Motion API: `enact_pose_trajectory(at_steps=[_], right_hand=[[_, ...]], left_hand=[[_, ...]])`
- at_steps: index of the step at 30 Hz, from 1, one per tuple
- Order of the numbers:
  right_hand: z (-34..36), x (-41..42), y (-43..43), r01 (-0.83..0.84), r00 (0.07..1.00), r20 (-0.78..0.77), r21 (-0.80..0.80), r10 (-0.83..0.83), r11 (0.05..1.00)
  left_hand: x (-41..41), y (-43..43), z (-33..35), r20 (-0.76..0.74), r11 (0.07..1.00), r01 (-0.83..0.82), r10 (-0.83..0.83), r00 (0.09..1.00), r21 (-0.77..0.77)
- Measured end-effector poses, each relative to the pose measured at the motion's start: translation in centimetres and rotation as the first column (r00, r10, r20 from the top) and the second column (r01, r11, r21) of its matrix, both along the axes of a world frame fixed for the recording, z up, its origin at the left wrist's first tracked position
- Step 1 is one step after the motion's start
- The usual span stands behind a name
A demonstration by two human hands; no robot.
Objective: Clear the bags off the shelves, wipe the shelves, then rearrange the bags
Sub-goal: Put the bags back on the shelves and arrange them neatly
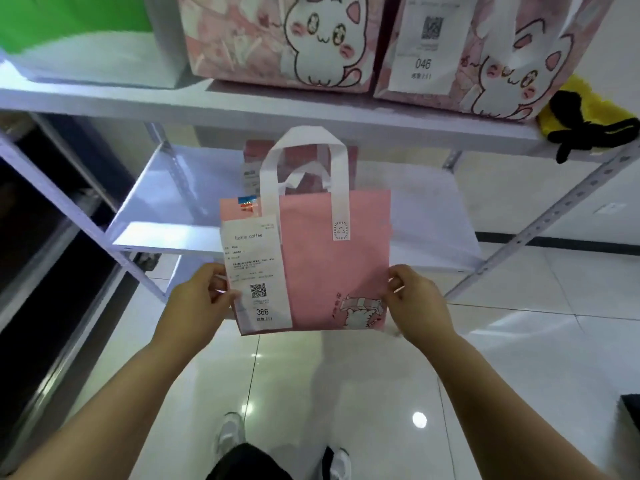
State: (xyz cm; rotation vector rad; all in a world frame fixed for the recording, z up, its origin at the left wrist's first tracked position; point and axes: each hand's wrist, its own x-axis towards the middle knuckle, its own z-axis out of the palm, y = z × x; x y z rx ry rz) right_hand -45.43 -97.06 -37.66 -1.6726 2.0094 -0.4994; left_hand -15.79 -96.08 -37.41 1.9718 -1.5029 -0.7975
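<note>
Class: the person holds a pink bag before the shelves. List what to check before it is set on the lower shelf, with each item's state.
1. Left hand grips the pink bag: ok.
2. Right hand grips its other edge: ok.
3. Bare space on the lower shelf: ok.
4. Receipt faces outward: ok.
5. Shelf wiped: cannot tell.
6. Another bag stands behind: ok, apart.
</note>
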Motion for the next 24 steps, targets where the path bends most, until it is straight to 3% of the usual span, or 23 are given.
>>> enact_pose_trajectory(at_steps=[7,16,24], right_hand=[[-0.2,12.3,-4.3,-0.149,0.988,0.029,0.012,0.149,0.989],[-2.6,25.7,-9.5,-0.1,0.991,0.096,0.033,0.096,0.994],[-5.5,29.9,-14.5,-0.072,0.995,0.071,0.084,0.066,0.994]], left_hand=[[11.9,-1.5,0.7,0.048,0.991,-0.123,0.12,0.992,0.05],[24.0,-6.9,-0.4,0.139,0.992,-0.121,0.114,0.984,0.044],[26.8,-13.6,-2.9,0.133,0.997,-0.069,0.065,0.989,0.023]])
